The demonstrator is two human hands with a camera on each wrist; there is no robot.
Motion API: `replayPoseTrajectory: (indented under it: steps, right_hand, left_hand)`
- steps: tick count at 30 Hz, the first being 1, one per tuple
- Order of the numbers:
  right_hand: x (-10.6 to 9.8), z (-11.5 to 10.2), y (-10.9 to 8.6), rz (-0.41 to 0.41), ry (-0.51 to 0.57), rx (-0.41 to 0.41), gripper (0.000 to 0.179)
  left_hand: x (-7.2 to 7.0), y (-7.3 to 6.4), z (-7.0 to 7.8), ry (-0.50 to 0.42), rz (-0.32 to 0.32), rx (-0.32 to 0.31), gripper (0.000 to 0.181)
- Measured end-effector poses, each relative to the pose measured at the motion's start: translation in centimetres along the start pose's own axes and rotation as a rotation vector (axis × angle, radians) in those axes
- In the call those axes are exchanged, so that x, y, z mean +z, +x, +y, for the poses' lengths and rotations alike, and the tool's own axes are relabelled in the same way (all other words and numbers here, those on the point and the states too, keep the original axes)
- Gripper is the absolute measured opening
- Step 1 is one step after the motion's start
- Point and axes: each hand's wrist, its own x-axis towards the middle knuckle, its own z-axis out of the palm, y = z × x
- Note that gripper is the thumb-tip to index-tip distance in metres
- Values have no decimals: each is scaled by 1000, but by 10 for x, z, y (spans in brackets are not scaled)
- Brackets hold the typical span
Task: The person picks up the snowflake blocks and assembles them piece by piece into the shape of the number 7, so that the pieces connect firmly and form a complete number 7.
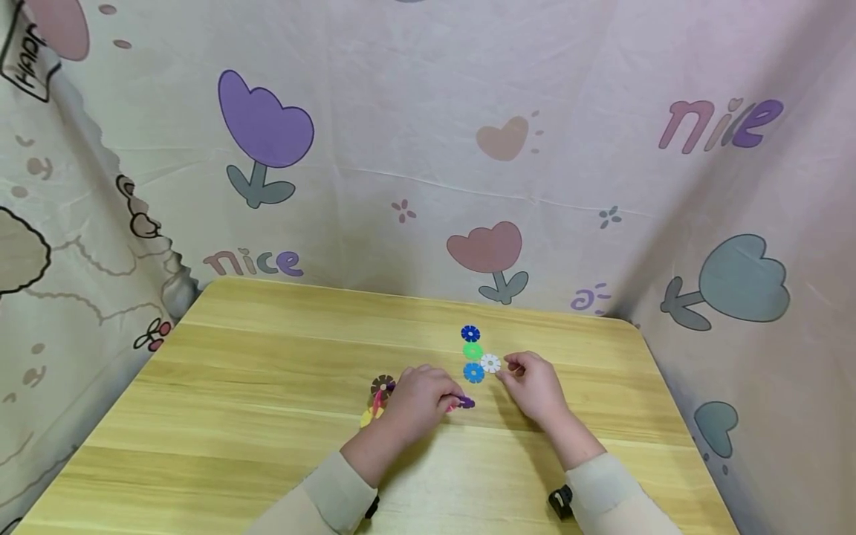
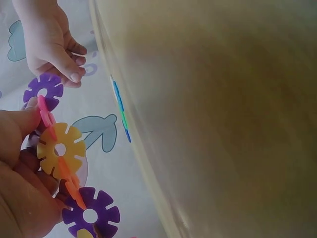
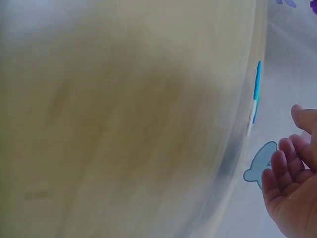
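My left hand (image 1: 417, 405) grips a chain of notched plastic flower discs joined edge to edge. In the left wrist view, a purple disc (image 2: 55, 89), a pink one (image 2: 44, 110), a yellow one (image 2: 75, 144), an orange one (image 2: 72, 188) and another purple disc (image 2: 110, 213) make up the visible run. In the head view, a brown disc (image 1: 377, 387) and a yellow disc (image 1: 367, 419) hang left of that hand. My right hand (image 1: 533, 386) holds nothing, its fingers loosely bent beside a loose white disc (image 1: 497, 364).
Close to the white disc lie a light blue disc (image 1: 467, 374), a green disc (image 1: 467, 351) and a dark blue disc (image 1: 464, 334) on the wooden table (image 1: 267, 357). A printed cloth (image 1: 374, 111) hangs behind the table and along its sides.
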Motion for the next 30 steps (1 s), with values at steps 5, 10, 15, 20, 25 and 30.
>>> replayPoseTrajectory:
  steps: [5,10,15,20,25,30]
  right_hand:
    - [0,2,6,0,-48,-40,34]
    - [-1,2,11,-10,-92,-50,38]
    - [2,3,15,-62,-129,-2,47]
    - [6,5,22,-129,-163,31,55]
    - [11,5,27,-172,-186,40,56]
    - [16,5,25,-193,-200,51,53]
  left_hand:
    - [-2,0,1,5,-20,1,5]
    - [-2,1,1,5,-34,11,6]
    - [0,1,0,-3,-48,10,6]
    - [0,2,-1,-9,-48,-3,6]
    - [-1,3,-2,-13,-42,-7,6]
    - [2,0,-2,-20,-50,-14,5]
